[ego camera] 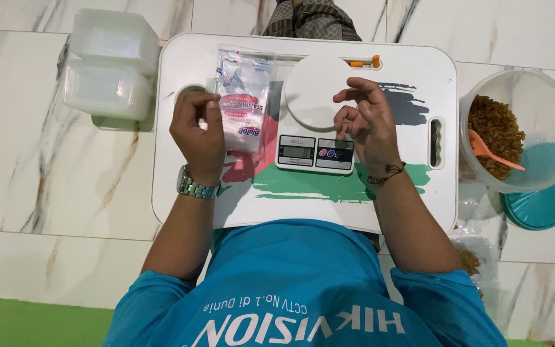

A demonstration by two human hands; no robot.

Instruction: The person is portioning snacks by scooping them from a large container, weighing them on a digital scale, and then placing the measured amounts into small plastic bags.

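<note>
Left hand [198,132] pinches a pouch from the pack [244,99]; right hand [366,122], released, hovers over the scale [316,115]. Risk: thin pouches cling, so two may lift together.

A single head view looks straight down from above the person, fairly close, onto the white desk [419,71] at centre frame, with marble floor [46,193] showing left and right.
</note>
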